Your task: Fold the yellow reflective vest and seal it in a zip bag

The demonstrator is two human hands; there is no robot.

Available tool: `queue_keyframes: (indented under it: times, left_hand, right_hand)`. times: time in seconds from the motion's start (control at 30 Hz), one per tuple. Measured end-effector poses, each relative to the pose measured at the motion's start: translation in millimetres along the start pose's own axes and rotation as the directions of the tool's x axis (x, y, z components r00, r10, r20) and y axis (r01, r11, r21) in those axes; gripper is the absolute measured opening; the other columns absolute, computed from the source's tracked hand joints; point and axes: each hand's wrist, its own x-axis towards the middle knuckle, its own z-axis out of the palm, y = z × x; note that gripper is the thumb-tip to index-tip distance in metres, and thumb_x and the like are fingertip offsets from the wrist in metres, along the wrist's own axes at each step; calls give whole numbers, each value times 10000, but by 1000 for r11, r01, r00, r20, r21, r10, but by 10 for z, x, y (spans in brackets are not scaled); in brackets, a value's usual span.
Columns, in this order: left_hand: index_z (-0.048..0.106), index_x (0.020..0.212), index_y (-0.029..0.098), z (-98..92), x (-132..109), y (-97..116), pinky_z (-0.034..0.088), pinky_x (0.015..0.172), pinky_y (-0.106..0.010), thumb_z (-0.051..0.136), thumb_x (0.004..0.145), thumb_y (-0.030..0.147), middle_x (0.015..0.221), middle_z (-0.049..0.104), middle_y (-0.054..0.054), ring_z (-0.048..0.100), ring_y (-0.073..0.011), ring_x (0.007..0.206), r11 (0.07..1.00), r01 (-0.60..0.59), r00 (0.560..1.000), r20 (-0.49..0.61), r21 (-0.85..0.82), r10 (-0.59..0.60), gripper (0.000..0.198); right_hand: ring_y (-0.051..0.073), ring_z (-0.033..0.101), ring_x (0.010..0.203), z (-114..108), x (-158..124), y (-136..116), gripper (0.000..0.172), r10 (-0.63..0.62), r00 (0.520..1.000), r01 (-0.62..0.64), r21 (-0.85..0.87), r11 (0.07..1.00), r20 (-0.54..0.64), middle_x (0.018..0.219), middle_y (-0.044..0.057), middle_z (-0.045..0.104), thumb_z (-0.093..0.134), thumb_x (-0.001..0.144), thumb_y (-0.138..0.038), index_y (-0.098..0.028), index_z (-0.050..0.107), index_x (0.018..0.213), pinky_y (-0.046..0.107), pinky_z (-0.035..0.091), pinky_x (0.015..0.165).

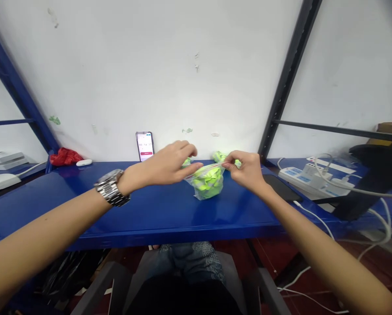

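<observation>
1. The left hand [165,164], a metal watch on its wrist, and the right hand [245,168] are both pinching the top edge of a small clear plastic bag stuffed with bright green pieces [208,183], one at each end of the mouth.
2. The bag is sitting on the glossy blue metal tabletop [150,210], midway between the hands, near the wall.
3. It is looking light, soft and crinkly; the film is probably slippery, so gripping along the stiffer top strip seems safest.
4. A lit pink-screened phone [145,145] is leaning against the wall behind; a white power strip [309,179] is lying to the right.
</observation>
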Motion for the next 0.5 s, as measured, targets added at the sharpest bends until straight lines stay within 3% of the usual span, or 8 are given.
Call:
queue_keyframes:
  times: [0.17,0.37,0.5]
  left_hand:
    - [534,948,153,168,112,98,360,621,-284,383,1015,393,864,582,-73,503,-151,705,998,-50,990,131,28,46,291]
    - [484,893,137,285,35,75,316,598,-312,353,996,152,837,543,-86,412,-157,667,938,-204,976,127,280,175,167]
    - [463,889,141,301,18,46,317,619,-322,322,976,79,845,534,-91,407,-160,672,875,-206,979,89,439,186,177]
  right_hand:
    - [149,560,563,32,18,-124,121,-45,998,43,36,998,52,595,13,637,614,739,-161,-182,611,619,270,385,553]
    - [148,566,591,16,19,-163,113,-50,996,48,30,998,79,635,14,638,613,777,-185,-186,608,664,271,407,580]
    - [173,606,706,44,44,-216,59,-115,987,113,30,993,109,785,47,667,622,803,-228,-179,649,818,296,446,654]
